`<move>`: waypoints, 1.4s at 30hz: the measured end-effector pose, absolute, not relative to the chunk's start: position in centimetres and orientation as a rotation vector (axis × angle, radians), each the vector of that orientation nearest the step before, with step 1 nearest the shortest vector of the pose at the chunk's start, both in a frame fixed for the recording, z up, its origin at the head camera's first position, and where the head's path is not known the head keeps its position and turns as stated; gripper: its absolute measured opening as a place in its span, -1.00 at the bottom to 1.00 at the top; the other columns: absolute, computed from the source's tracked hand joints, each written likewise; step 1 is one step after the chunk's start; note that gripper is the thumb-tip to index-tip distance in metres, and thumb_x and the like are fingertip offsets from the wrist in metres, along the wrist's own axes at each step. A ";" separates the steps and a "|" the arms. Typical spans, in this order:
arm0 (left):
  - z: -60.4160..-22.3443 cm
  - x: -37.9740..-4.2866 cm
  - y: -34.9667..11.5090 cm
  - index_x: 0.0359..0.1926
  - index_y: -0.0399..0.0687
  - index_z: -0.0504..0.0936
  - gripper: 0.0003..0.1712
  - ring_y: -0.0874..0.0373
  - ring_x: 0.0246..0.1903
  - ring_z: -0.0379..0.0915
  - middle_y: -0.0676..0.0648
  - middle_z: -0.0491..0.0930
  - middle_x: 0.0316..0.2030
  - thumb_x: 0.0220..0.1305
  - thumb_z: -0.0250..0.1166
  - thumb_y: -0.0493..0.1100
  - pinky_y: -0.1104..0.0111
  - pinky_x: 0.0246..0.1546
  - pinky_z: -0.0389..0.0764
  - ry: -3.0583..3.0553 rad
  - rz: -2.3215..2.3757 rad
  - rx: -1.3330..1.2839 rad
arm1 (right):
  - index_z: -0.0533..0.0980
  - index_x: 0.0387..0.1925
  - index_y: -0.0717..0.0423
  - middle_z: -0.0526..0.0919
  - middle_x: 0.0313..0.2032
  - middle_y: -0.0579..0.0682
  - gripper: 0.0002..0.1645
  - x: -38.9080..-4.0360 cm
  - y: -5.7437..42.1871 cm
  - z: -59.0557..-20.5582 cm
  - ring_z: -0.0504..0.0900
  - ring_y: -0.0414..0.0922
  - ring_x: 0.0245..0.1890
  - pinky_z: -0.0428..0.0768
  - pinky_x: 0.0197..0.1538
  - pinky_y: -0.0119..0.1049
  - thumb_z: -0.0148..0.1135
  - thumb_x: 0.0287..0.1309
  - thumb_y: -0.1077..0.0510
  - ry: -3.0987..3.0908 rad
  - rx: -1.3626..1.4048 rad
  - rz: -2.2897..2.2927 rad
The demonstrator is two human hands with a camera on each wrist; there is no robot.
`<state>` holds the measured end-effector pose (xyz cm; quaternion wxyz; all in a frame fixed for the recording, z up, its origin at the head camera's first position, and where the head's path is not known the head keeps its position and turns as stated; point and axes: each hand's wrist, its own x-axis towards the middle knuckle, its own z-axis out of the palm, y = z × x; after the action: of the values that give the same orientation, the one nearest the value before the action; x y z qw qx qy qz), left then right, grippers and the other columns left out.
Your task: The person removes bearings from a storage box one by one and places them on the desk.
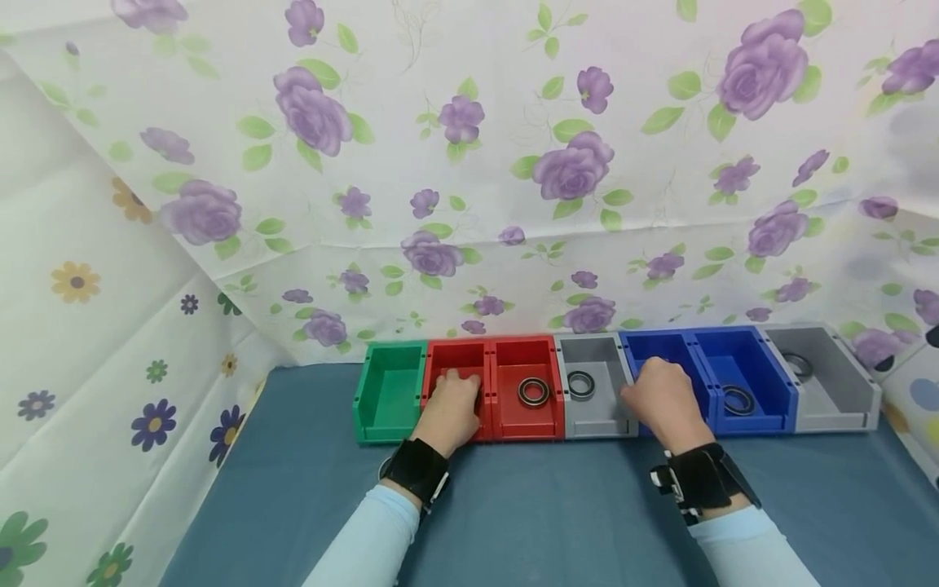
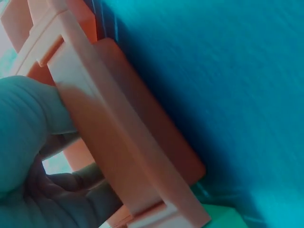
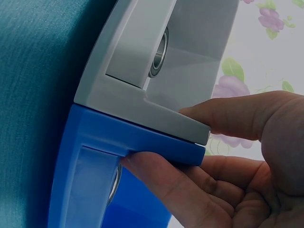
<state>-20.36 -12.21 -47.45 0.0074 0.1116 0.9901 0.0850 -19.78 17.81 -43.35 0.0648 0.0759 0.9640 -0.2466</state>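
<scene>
In the head view my left hand (image 1: 449, 412) reaches into the left red bin (image 1: 458, 352). The left wrist view shows its thumb and fingers (image 2: 78, 197) behind that bin's front wall; whatever lies between the fingertips is hidden. My right hand (image 1: 663, 398) pinches the adjoining side walls of the middle grey bin (image 1: 603, 371) and the left blue bin (image 3: 99, 128), thumb on the grey side, a finger on the blue. A bearing (image 1: 581, 385) lies in that grey bin. Inside the blue bin, part of another bearing (image 3: 114, 185) shows in the right wrist view.
The bins stand side by side along the back of the blue-green tabletop (image 1: 543, 505). Bearings lie in the right red bin (image 1: 513, 355), right blue bin (image 1: 734, 359) and far-right grey bin (image 1: 836, 383). A green bin (image 1: 389, 391) stands at the left end. Flowered cloth (image 1: 499, 204) rises behind.
</scene>
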 end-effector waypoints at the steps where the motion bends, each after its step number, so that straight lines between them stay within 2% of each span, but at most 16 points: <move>1: -47.4 -20.3 -12.2 -0.02 -0.07 0.52 -0.55 0.01 -0.22 0.27 -0.16 0.39 -0.22 0.01 0.36 -0.17 0.23 -0.27 0.52 3.100 0.258 0.365 | 0.32 -0.74 0.11 0.24 -0.75 -0.07 -0.63 -19.8 17.9 -43.4 0.40 -0.12 -0.71 0.36 -0.66 -0.33 0.14 0.09 0.10 2.911 0.227 -0.745; 7: -46.9 -19.8 -12.2 -0.02 -0.12 0.48 -0.60 0.05 -0.27 0.30 -0.17 0.38 -0.24 0.09 0.29 -0.17 0.29 -0.26 0.53 3.133 0.210 0.441 | 0.34 -0.74 0.11 0.26 -0.75 -0.07 -0.62 -19.8 17.9 -43.5 0.40 -0.12 -0.72 0.36 -0.67 -0.33 0.14 0.10 0.10 2.925 0.215 -0.743; 16: -44.6 -18.5 -12.9 0.07 -0.11 0.43 -0.53 0.07 -0.18 0.28 -0.16 0.37 -0.15 0.12 0.29 -0.14 0.32 -0.26 0.53 3.218 0.344 0.441 | 0.35 -0.75 0.11 0.30 -0.74 -0.05 -0.61 -19.7 17.7 -43.4 0.40 -0.12 -0.71 0.36 -0.66 -0.32 0.16 0.11 0.08 2.948 0.188 -0.718; 22: -43.1 -17.8 -13.5 0.15 -0.11 0.37 -0.44 0.10 -0.14 0.31 -0.15 0.36 -0.08 0.15 0.30 -0.07 0.30 -0.20 0.54 3.275 0.435 0.438 | 0.34 -0.75 0.11 0.28 -0.75 -0.06 -0.61 -19.8 17.8 -43.5 0.40 -0.12 -0.71 0.36 -0.67 -0.32 0.16 0.10 0.08 2.952 0.190 -0.721; 27: -41.9 -17.0 -14.1 0.23 -0.14 0.32 -0.38 0.16 -0.13 0.29 -0.11 0.33 -0.06 0.21 0.25 -0.03 0.37 -0.20 0.52 3.313 0.544 0.474 | 0.34 -0.76 0.11 0.26 -0.75 -0.07 -0.60 -19.7 17.8 -43.5 0.40 -0.12 -0.72 0.36 -0.67 -0.32 0.16 0.11 0.08 2.938 0.195 -0.742; 34: -40.9 -15.7 -15.1 0.25 -0.13 0.30 -0.36 0.22 -0.22 0.32 -0.09 0.32 -0.04 0.25 0.17 0.09 0.46 -0.27 0.51 3.337 0.751 0.516 | 0.33 -0.76 0.11 0.25 -0.76 -0.07 -0.60 -19.6 18.0 -43.6 0.40 -0.12 -0.72 0.36 -0.67 -0.33 0.15 0.11 0.08 2.934 0.203 -0.738; 42: -40.4 -14.3 -16.2 0.25 -0.06 0.30 -0.35 0.26 -0.08 0.24 -0.03 0.26 0.07 0.20 0.24 0.05 0.46 -0.18 0.48 3.325 0.926 0.560 | 0.35 -0.75 0.11 0.27 -0.75 -0.06 -0.59 -19.6 17.9 -43.4 0.40 -0.12 -0.71 0.36 -0.66 -0.32 0.15 0.13 0.07 2.933 0.194 -0.729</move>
<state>-14.33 -16.21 -40.43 -0.1764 0.1577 0.9360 0.2607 -19.63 17.87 -43.43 0.0565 0.0640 0.9669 -0.2404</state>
